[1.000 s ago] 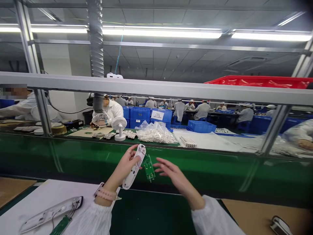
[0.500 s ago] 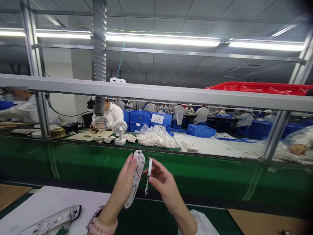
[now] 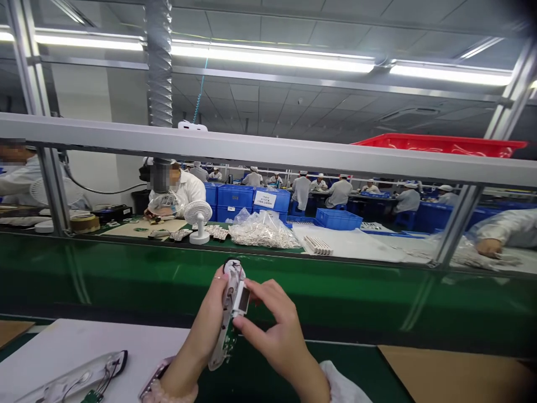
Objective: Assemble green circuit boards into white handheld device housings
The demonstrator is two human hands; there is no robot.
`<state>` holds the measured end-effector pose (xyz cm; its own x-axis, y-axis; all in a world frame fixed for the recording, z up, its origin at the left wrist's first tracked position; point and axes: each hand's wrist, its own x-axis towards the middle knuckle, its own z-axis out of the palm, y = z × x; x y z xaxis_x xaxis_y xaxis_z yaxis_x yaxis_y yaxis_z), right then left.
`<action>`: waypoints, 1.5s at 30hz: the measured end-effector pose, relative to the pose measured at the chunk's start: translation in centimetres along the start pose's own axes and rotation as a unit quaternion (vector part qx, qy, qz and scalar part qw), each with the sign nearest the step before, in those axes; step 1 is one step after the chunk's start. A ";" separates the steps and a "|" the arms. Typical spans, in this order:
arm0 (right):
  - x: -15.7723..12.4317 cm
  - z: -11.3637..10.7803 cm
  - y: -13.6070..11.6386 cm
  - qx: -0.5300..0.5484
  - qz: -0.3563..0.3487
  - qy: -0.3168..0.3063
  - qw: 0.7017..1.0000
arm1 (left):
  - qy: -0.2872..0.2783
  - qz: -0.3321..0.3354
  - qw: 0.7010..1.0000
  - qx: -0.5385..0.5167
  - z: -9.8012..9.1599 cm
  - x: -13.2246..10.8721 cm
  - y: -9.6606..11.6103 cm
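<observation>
Two rows of blue plastic crates point(image 3: 235, 196) stand stacked on the far side of the hall, and a lone blue crate point(image 3: 338, 219) sits further right, its contents hidden. A shallow red plastic crate point(image 3: 436, 144) rests high on the aluminium rail at right. Beyond the glass, a clear plastic bag point(image 3: 262, 230) bulges with small white parts on the neighbouring bench. Co-workers in white sit at long benches, and one co-worker's hand point(image 3: 489, 247) lies at far right. A green-sided assembly line point(image 3: 251, 285) runs across the view, with a white sheet point(image 3: 62, 347) on the near bench at left. On that sheet lies a clear oblong plastic shell point(image 3: 71, 383) with thin wires, its black-tipped end pointing right.

Above the dark green bench top, a long white plastic housing point(image 3: 222, 336) stands tilted in the air, its upper end leaning away from the person. A small white rectangular part point(image 3: 241, 296) with a dark window sits against its upper face. The left hand point(image 3: 201, 319) wraps the housing from behind, fingers curled around its edge. The right hand point(image 3: 272, 324) closes over the small part, thumb and fingers pinching toward each other.
</observation>
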<state>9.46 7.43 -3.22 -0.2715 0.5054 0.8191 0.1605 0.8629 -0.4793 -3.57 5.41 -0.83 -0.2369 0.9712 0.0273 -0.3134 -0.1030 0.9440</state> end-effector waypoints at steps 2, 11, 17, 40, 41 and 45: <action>0.1 -0.2 -0.2 -0.032 -0.014 -0.030 0.999 | -0.013 -0.034 0.999 -0.018 -0.1 0.3 -0.1; -0.1 -0.3 -1.6 -0.110 -0.056 -0.084 0.989 | -0.008 -0.012 0.999 0.030 -0.6 0.3 0.4; -0.1 -0.3 -1.9 -0.166 -0.077 -0.104 0.978 | -0.094 0.033 0.992 0.079 -1.5 0.2 1.0; 0.1 -1.2 -1.7 -0.040 0.036 -0.090 0.995 | -0.241 0.026 0.970 0.022 -2.1 0.1 -0.1; 0.1 -1.3 -1.6 -0.021 0.045 -0.088 0.995 | -0.249 0.030 0.965 0.072 -2.3 0.1 -0.2; 0.2 -1.2 -1.3 0.001 0.055 -0.088 0.995 | -0.225 0.075 0.960 0.147 -2.2 0.0 -0.5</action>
<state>10.36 6.41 -2.03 -0.4139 0.5889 0.6942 0.1960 0.8024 -0.5638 -5.40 4.97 -1.97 0.1831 0.9515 0.2474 -0.0180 -0.2484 0.9685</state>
